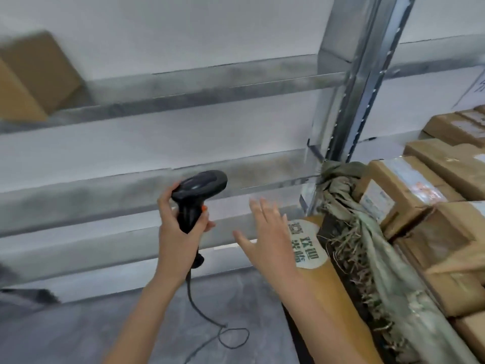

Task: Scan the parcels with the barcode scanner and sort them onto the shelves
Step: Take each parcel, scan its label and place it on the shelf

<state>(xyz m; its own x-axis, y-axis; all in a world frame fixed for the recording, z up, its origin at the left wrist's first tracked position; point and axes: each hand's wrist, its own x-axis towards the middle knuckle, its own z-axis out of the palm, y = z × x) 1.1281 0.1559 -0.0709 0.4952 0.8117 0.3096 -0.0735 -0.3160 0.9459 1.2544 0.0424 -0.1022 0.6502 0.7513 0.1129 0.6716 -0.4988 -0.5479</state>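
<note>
The left hand [181, 232] grips the barcode scanner [198, 191] by its handle, while the right hand [267, 232] hangs empty with fingers spread wide. One parcel [34, 77] already sits on the shelf [183, 101] at ten o'clock. The stacked parcels [420, 206] at three o'clock, beside the woven sack [367, 245], still appear to await scanning, so most of the sorting probably remains.

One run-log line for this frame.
left hand: grips scanner | right hand: open, empty | parcels: stacked right | box: on shelf
</note>
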